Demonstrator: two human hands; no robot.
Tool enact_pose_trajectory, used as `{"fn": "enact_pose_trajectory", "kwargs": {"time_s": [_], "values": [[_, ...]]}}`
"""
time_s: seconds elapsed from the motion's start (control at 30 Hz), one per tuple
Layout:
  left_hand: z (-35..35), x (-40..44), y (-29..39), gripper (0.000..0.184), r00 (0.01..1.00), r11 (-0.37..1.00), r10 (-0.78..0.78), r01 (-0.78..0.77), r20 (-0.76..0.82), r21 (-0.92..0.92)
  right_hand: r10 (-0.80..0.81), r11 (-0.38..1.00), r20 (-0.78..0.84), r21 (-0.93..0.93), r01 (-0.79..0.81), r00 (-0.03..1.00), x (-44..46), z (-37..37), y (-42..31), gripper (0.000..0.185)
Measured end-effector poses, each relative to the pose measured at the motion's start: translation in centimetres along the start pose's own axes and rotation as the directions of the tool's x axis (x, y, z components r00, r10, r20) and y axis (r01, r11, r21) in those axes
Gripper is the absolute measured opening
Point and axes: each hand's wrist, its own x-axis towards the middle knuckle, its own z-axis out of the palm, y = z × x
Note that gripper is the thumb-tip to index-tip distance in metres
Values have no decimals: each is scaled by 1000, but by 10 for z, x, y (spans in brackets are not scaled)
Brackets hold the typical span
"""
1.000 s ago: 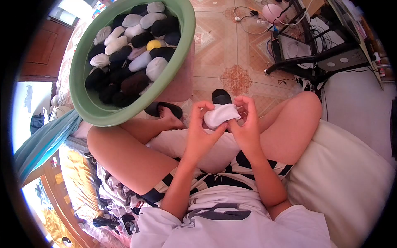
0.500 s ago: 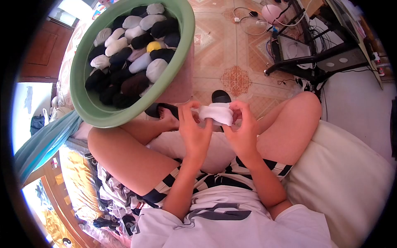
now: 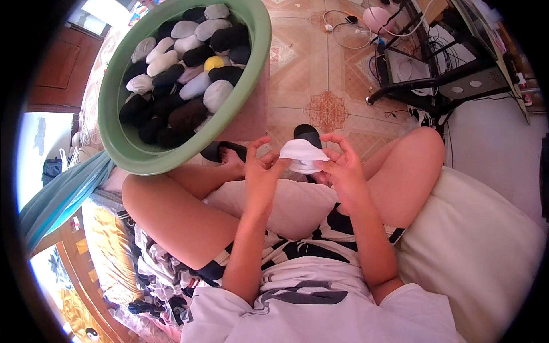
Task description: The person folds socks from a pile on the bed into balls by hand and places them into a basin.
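Between my two hands, above my lap, is a white sock [image 3: 303,155], bunched into a small folded shape. My left hand [image 3: 264,171] pinches its left edge between thumb and fingers. At its right edge my right hand [image 3: 342,166] grips the fabric, with the index finger raised. Up and to the left stands a green tub [image 3: 240,108] holding several rolled socks in black, grey and white, with one yellow item [image 3: 214,63] among them. A black slipper [image 3: 307,134] shows just beyond the white sock.
A pale cushion [image 3: 297,208] lies between my legs. Piled clothes [image 3: 160,257] are at the lower left, beside a teal curtain [image 3: 74,188]. A black metal stand [image 3: 429,86] with cables and a pink round object [image 3: 377,19] are at the upper right.
Both hands have shifted their grip on the white sock. It has turned and now looks flatter and wider at the bottom, with the thumbs on its near side.
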Motion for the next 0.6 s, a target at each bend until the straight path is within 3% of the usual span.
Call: {"fn": "enact_pose_trajectory", "kwargs": {"time_s": [0.03,0.07,0.1,0.13,0.17,0.2,0.27,0.33,0.4,0.43,0.47,0.5,0.53,0.6], "values": [[-2,0,9,49,988,975,-130,142,79,-168,0,1000,0,0,0,1000,0,-2,0,44],[-5,0,15,48,954,903,-242,288,177,-318,15,991,87,133,-26,996,1,-5,2,43],[-7,0,16,48,954,903,-242,288,177,-319,18,963,176,261,-64,984,1,-6,3,41],[-9,0,17,47,928,819,-261,359,266,-448,18,963,177,261,-64,984,1,-5,3,41],[-12,0,18,47,897,712,-264,430,356,-556,9,921,179,382,-78,984,1,-3,4,37],[-14,0,23,47,897,712,-263,429,355,-556,1,863,178,498,-91,984,1,-1,4,34],[-16,-1,32,43,850,527,-281,524,445,-669,-10,839,225,531,-114,974,-1,0,-2,33],[-12,-3,31,43,867,582,-231,487,442,-652,-25,816,267,563,-135,963,-1,-4,-1,32],[-7,-7,31,43,883,634,-177,441,436,-635,-61,975,144,221,28,988,2,-10,8,36],[-3,-10,31,44,914,812,-129,320,386,-488,-60,975,144,221,27,988,2,-6,13,36],[0,-13,31,46,935,935,-68,181,347,-306,-285,953,88,-77,292,955,3,2,21,40],[4,-14,29,46,935,934,-70,184,348,-307,-498,783,102,-374,497,861,3,9,25,44],[7,-15,27,48,950,948,-44,138,310,-288,-497,784,99,-376,494,862,2,12,24,44],[10,-17,25,50,961,959,-16,93,275,-268,-580,570,80,-672,473,811,0,19,18,47]]}}
